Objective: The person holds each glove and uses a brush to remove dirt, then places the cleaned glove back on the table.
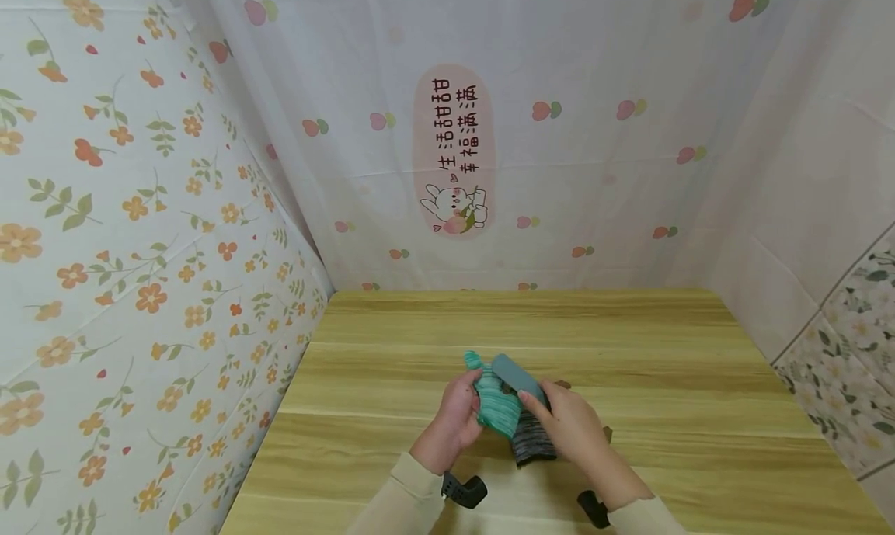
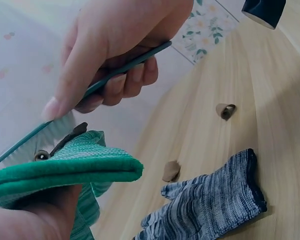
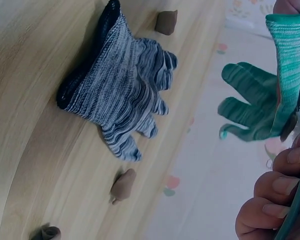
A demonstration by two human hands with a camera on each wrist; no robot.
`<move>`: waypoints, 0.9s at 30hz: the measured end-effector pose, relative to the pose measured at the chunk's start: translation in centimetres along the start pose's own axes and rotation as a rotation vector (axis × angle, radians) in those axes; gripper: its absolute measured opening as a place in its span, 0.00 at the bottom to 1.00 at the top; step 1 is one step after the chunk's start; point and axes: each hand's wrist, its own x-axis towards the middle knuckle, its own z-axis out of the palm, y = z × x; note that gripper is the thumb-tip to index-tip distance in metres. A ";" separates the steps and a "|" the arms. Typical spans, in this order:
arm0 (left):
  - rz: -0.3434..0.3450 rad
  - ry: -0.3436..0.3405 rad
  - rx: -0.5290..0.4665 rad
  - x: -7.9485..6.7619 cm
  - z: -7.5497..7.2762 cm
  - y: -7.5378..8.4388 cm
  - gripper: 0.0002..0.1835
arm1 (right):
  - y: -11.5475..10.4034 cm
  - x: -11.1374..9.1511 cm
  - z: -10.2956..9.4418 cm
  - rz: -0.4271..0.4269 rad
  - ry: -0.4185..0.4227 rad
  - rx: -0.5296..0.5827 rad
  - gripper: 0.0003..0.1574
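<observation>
My left hand [image 1: 457,415] holds a green striped knitted glove [image 1: 498,409], its cuff turned toward the left wrist camera. The glove's fingers [image 3: 250,102] dangle in the right wrist view. Brown, clay-like pieces [image 2: 69,138] stick to its upper face. In my right hand [image 1: 575,425] is a flat blue-grey brush [image 1: 516,375], thumb along its back and fingers curled beneath. Its pale bristles [image 2: 57,132] face the glove, right at the brown pieces. A grey-and-black knitted glove [image 3: 117,82] lies on the table just below both hands.
Loose brown lumps [image 3: 122,185] are scattered on the wooden table [image 1: 363,380] around the grey glove. Black curved pieces [image 1: 466,491] sit by both wrists. Patterned cloth [image 1: 594,193] hangs behind the table and at its sides.
</observation>
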 end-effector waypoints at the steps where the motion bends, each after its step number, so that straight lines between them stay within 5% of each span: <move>1: 0.001 0.004 0.001 0.0 0.0 0.0 0.16 | 0.1 -0.1 -0.1 0.003 0.000 -0.001 0.34; 10: 0.014 -0.012 0.000 0.1 -0.1 0.3 0.10 | 0.5 -0.2 -0.4 0.009 -0.014 0.016 0.38; 17: 0.039 -0.025 0.106 -0.2 -0.2 -0.1 0.19 | 0.6 0.0 -0.2 0.022 -0.040 0.099 0.36; 27: 0.087 -0.017 0.145 0.1 0.0 -0.5 0.18 | -0.7 0.1 -0.2 -0.002 0.022 0.144 0.37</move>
